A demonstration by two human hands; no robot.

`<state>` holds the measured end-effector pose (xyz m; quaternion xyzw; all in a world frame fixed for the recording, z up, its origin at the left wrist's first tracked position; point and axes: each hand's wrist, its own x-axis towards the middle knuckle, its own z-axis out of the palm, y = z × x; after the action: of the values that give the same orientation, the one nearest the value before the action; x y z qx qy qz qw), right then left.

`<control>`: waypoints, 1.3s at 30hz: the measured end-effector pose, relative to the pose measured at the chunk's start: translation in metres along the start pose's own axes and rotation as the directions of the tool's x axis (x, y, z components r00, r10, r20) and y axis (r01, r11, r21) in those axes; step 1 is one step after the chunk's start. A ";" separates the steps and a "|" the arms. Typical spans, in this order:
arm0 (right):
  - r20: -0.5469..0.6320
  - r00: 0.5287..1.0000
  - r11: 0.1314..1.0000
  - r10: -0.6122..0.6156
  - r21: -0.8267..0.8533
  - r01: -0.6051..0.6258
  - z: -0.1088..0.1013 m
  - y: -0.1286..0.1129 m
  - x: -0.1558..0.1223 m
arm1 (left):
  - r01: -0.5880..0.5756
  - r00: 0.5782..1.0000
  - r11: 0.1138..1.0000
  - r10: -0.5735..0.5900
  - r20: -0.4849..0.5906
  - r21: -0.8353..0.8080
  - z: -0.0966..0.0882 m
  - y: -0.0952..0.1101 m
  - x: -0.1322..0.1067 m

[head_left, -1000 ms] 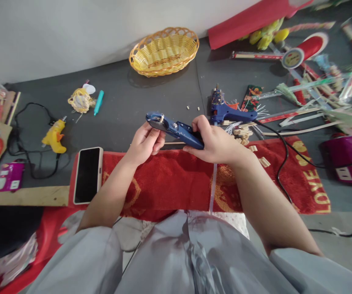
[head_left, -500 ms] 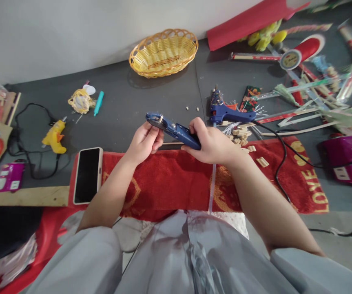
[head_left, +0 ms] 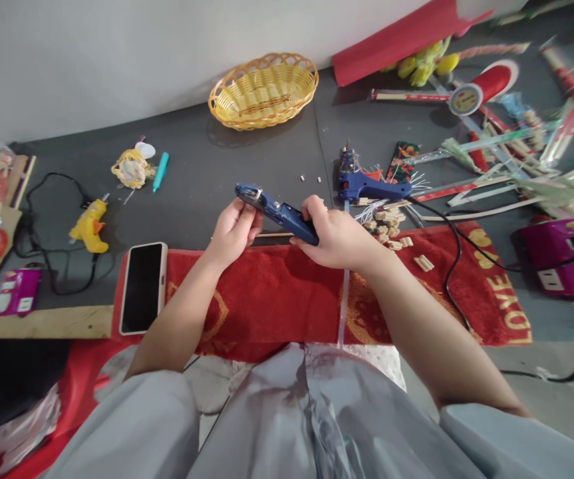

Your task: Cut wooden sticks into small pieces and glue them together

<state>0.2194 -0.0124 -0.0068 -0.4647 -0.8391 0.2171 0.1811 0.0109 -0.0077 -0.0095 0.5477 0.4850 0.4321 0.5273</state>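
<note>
My right hand (head_left: 334,233) is wrapped round the handle of a blue hand cutter (head_left: 287,216), held over the near edge of the table. The cutter's head points to the left and away from me. Close under that head, my left hand (head_left: 234,231) is closed in a pinch; what its fingertips hold is hidden. A small pale bit shows at the cutter's jaws. Behind the cutter, a thin wooden stick (head_left: 274,234) lies along the towel's far edge. Two tiny cut pieces (head_left: 310,179) sit on the table beyond my right hand.
A red towel (head_left: 277,293) covers the table's front edge, with a phone (head_left: 142,287) on its left. A wicker basket (head_left: 264,93) stands behind. To the right are a blue glue gun (head_left: 376,187), several short wooden pieces (head_left: 389,223) and a ribbon spool (head_left: 483,86); a yellow glue gun (head_left: 88,226) lies left.
The view has shifted slightly, so things on the right appear a little further left. Both hands keep their grip, and the cutter stays at nearly the same place and tilt.
</note>
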 end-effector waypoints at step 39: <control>-0.025 0.998 0.990 -0.054 0.132 0.057 -0.002 0.006 0.001 | 0.059 0.998 0.985 -0.056 0.020 -0.165 0.002 0.000 -0.003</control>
<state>0.2238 -0.0087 -0.0082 -0.4304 -0.8335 0.2622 0.2263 0.0122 -0.0105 -0.0095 0.4912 0.4591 0.4512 0.5868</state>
